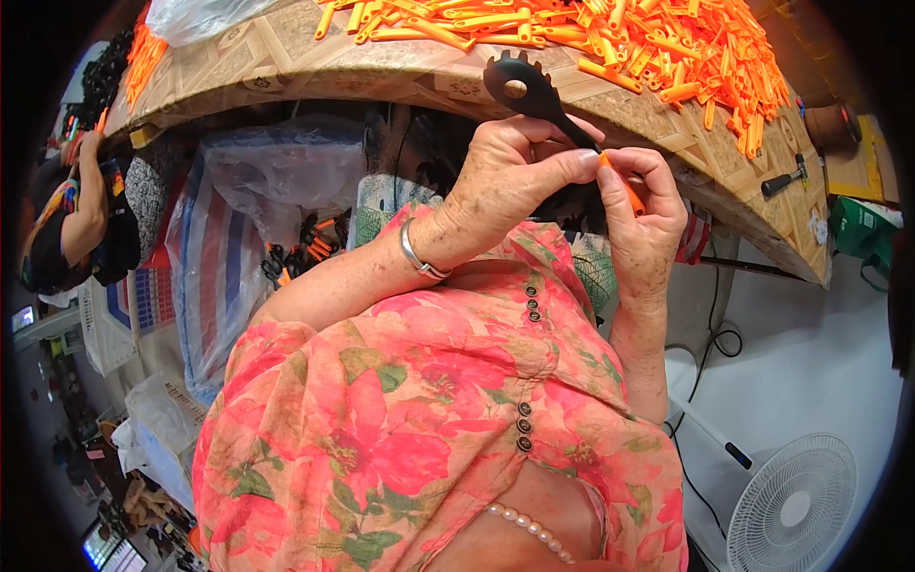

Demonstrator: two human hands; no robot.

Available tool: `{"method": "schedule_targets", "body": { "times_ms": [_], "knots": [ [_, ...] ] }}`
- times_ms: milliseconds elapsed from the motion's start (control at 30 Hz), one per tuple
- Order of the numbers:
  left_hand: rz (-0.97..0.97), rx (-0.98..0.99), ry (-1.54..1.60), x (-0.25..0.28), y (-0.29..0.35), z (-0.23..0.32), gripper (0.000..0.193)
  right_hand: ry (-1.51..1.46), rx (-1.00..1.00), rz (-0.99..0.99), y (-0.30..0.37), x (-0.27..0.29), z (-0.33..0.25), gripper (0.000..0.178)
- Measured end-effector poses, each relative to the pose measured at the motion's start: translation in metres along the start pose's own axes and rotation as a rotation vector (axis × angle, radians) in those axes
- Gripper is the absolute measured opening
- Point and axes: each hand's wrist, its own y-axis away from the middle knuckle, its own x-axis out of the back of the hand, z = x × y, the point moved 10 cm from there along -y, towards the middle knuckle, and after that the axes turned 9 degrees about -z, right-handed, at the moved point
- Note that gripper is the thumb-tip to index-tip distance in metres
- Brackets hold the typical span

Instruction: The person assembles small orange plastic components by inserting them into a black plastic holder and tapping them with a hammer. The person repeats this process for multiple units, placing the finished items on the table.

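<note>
Before my chest, my left hand (519, 176) is closed round the thin shaft of a black spaghetti server (524, 86). Its toothed head with a round hole points up and away, over the table's near edge. My right hand (643, 205) pinches an orange handle (621, 186) between thumb and fingers. The shaft's lower end meets the top of this handle; my fingertips partly hide the joint, so how deep it sits cannot be seen. Many loose orange handles (667, 48) lie heaped on the table beyond my hands.
The curved, wood-patterned table (286, 57) runs across the top. A black-handled tool (782, 183) lies at its right end. Left of me, a striped bag (224, 257) stands near black and orange pieces (319, 243). A white fan (791, 505) is low right; another person (86, 210) is far left.
</note>
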Motion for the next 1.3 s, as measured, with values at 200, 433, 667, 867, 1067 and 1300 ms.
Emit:
{"method": "schedule_targets", "body": {
  "times_ms": [200,433,667,867,1067,1300],
  "knots": [
    [-0.042,-0.034,-0.067,-0.002,0.001,0.001,0.025,-0.010,-0.140,-0.030,0.002,-0.001,0.006,0.010],
    [-0.069,0.012,-0.043,-0.005,0.002,-0.003,0.025,-0.002,-0.018,-0.071,0.002,-0.001,0.001,0.009],
    [-0.080,-0.078,-0.149,-0.008,0.006,0.004,0.019,0.030,-0.060,-0.067,0.007,-0.003,-0.004,0.007],
    [-0.095,-0.191,-0.203,-0.009,0.008,0.008,0.012,0.076,-0.062,-0.040,0.011,-0.006,0.001,0.008],
    [-0.130,-0.130,-0.221,-0.011,0.006,0.008,0.019,0.009,0.037,0.015,0.008,0.000,-0.006,0.009],
    [-0.083,-0.001,0.111,-0.011,0.002,-0.001,0.027,0.630,0.486,0.157,0.016,0.001,-0.058,0.022]
  ]
}}
